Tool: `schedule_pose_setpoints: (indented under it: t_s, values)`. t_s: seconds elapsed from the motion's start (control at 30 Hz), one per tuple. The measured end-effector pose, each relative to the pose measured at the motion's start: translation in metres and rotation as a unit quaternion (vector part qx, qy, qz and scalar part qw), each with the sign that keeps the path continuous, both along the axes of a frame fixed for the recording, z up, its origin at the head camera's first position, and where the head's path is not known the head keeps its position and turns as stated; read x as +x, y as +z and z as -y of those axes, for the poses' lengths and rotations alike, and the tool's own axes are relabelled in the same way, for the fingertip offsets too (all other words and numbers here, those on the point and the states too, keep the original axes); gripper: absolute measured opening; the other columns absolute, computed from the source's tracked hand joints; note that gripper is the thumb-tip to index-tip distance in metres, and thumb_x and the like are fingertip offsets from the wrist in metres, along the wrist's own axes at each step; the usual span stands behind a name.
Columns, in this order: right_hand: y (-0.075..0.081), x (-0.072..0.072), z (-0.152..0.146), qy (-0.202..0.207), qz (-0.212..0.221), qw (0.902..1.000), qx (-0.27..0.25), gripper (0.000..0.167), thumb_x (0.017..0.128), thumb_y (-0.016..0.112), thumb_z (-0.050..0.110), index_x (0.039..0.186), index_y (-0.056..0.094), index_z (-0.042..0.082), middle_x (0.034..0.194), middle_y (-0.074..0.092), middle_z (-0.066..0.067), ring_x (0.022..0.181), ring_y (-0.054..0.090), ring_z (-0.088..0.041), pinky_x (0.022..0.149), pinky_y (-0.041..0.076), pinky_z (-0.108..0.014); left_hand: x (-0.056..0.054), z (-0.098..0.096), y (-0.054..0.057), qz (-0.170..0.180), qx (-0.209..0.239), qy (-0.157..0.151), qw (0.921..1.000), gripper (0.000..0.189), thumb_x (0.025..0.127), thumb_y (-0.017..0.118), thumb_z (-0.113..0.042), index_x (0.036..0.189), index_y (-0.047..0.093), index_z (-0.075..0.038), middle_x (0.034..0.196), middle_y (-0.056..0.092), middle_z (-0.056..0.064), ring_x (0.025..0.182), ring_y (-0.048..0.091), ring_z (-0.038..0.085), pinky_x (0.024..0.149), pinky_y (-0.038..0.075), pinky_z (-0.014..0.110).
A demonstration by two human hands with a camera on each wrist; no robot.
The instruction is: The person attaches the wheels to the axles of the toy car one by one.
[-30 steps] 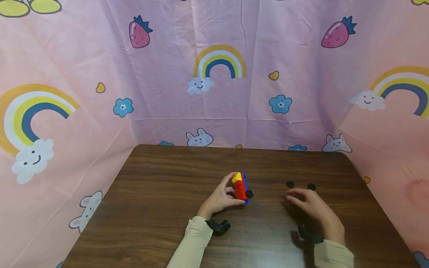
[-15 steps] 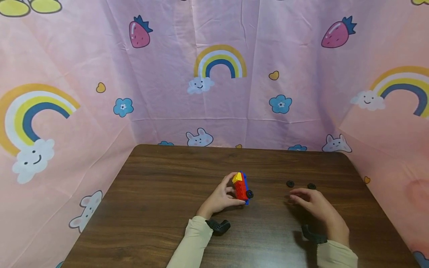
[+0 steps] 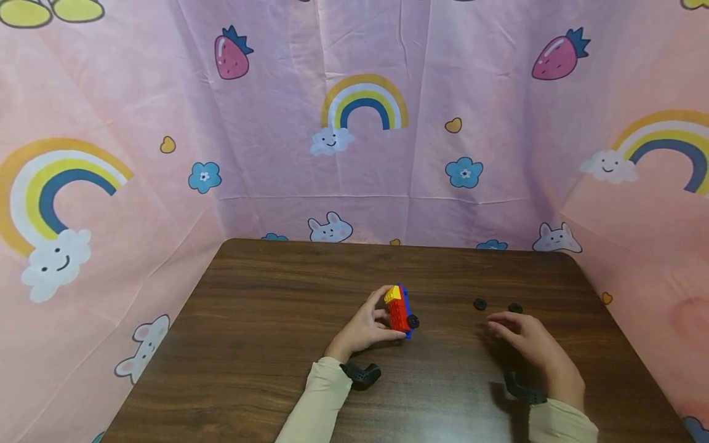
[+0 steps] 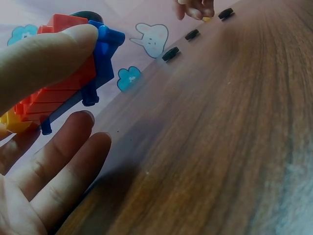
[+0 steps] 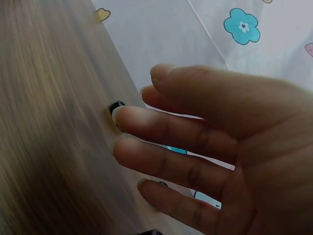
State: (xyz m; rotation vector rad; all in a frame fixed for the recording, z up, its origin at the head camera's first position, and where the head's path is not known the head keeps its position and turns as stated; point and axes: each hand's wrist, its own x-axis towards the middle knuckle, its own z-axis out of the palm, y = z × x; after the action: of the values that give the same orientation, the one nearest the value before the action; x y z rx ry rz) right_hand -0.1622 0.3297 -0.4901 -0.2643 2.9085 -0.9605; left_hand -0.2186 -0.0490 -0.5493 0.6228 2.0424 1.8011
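My left hand [image 3: 362, 326] holds a toy car [image 3: 397, 309] of red, yellow and blue bricks, tipped on its side above the table. Its blue underside faces right, and a black wheel [image 3: 413, 321] sits at the near end. In the left wrist view the thumb presses across the red bricks [image 4: 61, 98], while two fingers extend free below the blue axle holders [image 4: 89, 95]. To the right, my right hand [image 3: 532, 344] hovers with loosely bent fingers and nothing between them. Just beyond its fingertips lie a loose black wheel [image 3: 480, 304] and another wheel [image 3: 515, 308].
Three loose black wheels show in the left wrist view, the farthest wheel [image 4: 226, 13] beside the right hand. A brown wooden table [image 3: 277, 295] carries everything. Behind it and at both sides hangs a pink patterned cloth [image 3: 266, 141].
My right hand has drifted a little to the right over the table. The left hand and the toy car stay almost where they were.
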Motion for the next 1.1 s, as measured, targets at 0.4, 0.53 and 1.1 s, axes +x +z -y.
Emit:
schedule_pose_setpoints:
  t_s: [0.4,0.53,1.1]
  values:
    - [0.001,0.003,-0.008,-0.001,0.015,0.9993,-0.035,0.026,0.104,0.065,0.018,0.122,0.072,0.000,0.104,0.079,-0.007,0.084,0.069,-0.001,0.075,0.055,-0.023,0.001,0.000,0.000,0.004,-0.006,0.001,1.0000,0.102,0.084,0.089,-0.023,0.161,0.023,-0.039,0.114,0.071,0.010,0.093,0.072,0.020,0.086,0.063,0.033]
    - [0.000,0.003,-0.011,0.000,0.016,0.9989,-0.045,0.026,0.103,0.065,0.014,0.122,0.071,-0.003,0.104,0.080,-0.010,0.084,0.069,0.001,0.074,0.056,-0.022,0.000,0.000,-0.001,-0.004,-0.002,-0.003,1.0000,0.104,0.084,0.089,-0.023,0.162,0.022,-0.037,0.114,0.071,0.011,0.092,0.072,0.020,0.086,0.063,0.033]
    - [0.000,0.008,-0.019,-0.018,0.021,0.9994,-0.023,0.027,0.103,0.066,0.018,0.122,0.072,0.000,0.105,0.080,-0.010,0.085,0.071,-0.004,0.077,0.056,-0.022,-0.001,0.000,-0.001,-0.008,-0.008,-0.003,0.9999,0.105,0.085,0.089,-0.020,0.164,0.020,-0.028,0.110,0.071,0.012,0.089,0.072,0.019,0.083,0.063,0.033]
